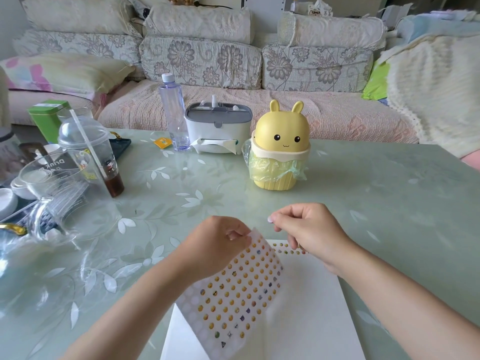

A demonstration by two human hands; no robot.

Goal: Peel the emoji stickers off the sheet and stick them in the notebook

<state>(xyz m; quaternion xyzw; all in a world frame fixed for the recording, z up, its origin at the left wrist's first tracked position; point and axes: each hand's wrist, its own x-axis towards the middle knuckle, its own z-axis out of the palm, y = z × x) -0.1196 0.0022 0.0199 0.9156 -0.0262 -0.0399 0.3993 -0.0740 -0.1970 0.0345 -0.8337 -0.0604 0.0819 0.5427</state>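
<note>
1. Most of the notebook [311,320] page nearest the camera is bare white. It lies flat on the table [389,190], with both forearms reaching over it.
2. The sticker sheet [233,289] is held tilted above the left part of the page and overhangs its left edge. Many rows of emoji are on it. The strip along its lower-left side shows only blank circles, so I judge a few columns have been used up.
3. The left hand [215,245] pinches the far top corner of the sheet between thumb and curled fingers, holding it up off the page.
4. The right hand [306,229] hovers just beyond that corner, apart from the sheet, with fingers curled and thumb pressed to forefinger. A pale spot shows at the tip; I cannot tell whether it is a peeled sticker or a fingernail.
5. A short row of stickers [288,249] sits along the far edge of the page, partly hidden by the right hand. That looks like the work done so far, and by my judgement the task is in its early part: far more emoji are on the sheet than in the notebook.
6. Farther off on the table stand a yellow rabbit-eared bin [280,152], a tissue box [218,126], a water bottle [174,113] and a domed cup [88,152] with a straw. A sofa [202,63] lies behind them.
</note>
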